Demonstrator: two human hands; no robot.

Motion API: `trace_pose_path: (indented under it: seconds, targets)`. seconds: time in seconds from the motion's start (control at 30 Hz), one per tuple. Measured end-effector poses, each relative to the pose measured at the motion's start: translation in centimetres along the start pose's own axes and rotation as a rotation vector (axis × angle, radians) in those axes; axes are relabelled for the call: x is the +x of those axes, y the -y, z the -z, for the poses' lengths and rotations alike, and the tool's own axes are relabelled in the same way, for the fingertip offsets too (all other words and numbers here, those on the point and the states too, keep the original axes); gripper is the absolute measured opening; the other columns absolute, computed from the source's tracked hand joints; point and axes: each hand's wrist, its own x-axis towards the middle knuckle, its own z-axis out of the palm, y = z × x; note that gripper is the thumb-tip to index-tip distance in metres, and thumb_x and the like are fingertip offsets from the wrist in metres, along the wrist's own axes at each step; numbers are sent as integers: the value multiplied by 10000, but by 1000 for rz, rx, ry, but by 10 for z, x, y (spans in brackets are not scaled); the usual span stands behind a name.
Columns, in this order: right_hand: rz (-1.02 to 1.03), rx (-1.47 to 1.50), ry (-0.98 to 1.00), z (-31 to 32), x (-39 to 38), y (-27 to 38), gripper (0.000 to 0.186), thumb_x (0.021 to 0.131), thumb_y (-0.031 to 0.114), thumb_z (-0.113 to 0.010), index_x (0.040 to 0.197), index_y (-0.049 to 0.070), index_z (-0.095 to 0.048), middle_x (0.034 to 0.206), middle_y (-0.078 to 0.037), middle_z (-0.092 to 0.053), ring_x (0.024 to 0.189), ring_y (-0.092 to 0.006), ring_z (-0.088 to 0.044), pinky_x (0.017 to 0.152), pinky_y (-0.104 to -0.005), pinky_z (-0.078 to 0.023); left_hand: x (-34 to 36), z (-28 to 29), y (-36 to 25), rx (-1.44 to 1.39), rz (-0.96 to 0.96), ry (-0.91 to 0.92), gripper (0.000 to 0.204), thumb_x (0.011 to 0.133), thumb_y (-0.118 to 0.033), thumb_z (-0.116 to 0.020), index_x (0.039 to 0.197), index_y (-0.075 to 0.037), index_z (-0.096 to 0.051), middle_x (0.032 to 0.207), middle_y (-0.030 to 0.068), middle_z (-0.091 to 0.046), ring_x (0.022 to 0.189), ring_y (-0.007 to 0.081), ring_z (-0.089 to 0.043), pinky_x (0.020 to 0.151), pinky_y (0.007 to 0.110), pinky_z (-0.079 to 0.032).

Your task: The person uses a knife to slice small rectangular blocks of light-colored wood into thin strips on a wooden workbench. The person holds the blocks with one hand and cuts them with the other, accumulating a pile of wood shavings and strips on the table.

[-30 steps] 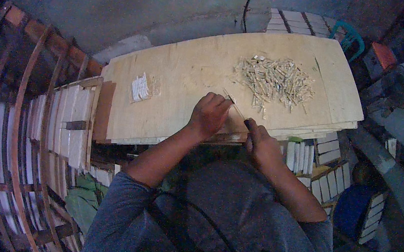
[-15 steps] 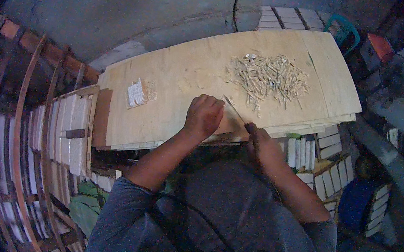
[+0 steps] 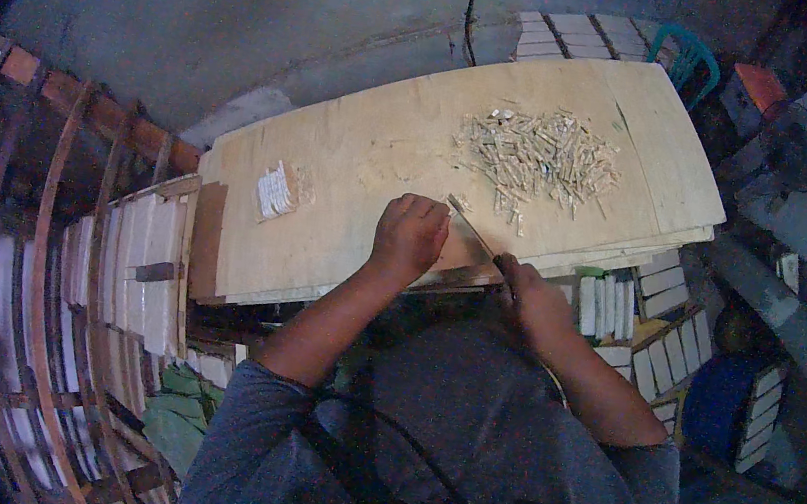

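My right hand is closed round the dark handle of a thin-bladed knife, whose blade slants up and left toward my other hand. Beside the blade's tip, my left hand is closed with its back up near the front edge of the plywood board. What its fingers hold is too hidden to name. A heap of small pale sticks lies beyond the knife, on the right part of the board. Farther left sits a small group of white strips laid side by side.
Wooden slat racks stand at the left, with pale panels inside. White blocks are stacked below the board's right side. A fan, a teal chair and a blue round object are at the right. Green cloth lies lower left.
The knife is in nearly the same place, its blade showing slightly lower against the left hand. The whole view has shifted a little; both hands keep their grip.
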Motion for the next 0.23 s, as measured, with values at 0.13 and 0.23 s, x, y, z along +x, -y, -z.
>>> trace_pose_path:
  seconds: [0.13,0.23]
  targets:
    - [17,70,3,8,28,20,563,978,196,-622,1516,143,-463,1194,-233,-673,940,-472,-709,770,-535,-585,3,6,-5,-1,-4,33,150,844,-112,-760,983,-85,-712,939,107,-683,948,329,-653,829,470,-525]
    - [-89,-48,247,17,59,50,732,990,257,-628,1631,179,-282,1378,-230,-625,1071,-483,-710,907,-587,-581,4,11,-1,-20,44,171,231,864,-147,-748,1079,-68,-721,1052,150,-721,1038,375,-661,909,494,-518]
